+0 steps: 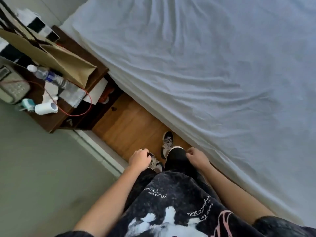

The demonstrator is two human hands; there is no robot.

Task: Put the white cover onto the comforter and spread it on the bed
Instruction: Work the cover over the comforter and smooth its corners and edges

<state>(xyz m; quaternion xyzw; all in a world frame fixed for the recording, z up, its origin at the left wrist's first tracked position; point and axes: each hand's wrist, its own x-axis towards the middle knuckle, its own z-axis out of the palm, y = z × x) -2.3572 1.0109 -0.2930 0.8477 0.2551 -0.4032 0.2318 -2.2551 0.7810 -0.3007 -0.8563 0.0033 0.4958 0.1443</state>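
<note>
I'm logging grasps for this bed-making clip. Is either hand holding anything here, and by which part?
Nothing is held. The left hand and the right hand hang loosely curled and empty beside the bed.

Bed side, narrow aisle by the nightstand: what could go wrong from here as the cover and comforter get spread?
1. The nightstand is crowded: a bottle lying down, a roll near the edge, a red cable looping off it. Swinging fabric could sweep these off.
2. The floor strip between bed and wall is tight, so trailing fabric could tangle the shoes.
3. The sheet is wrinkled; the comforter may lie uneven.
</note>
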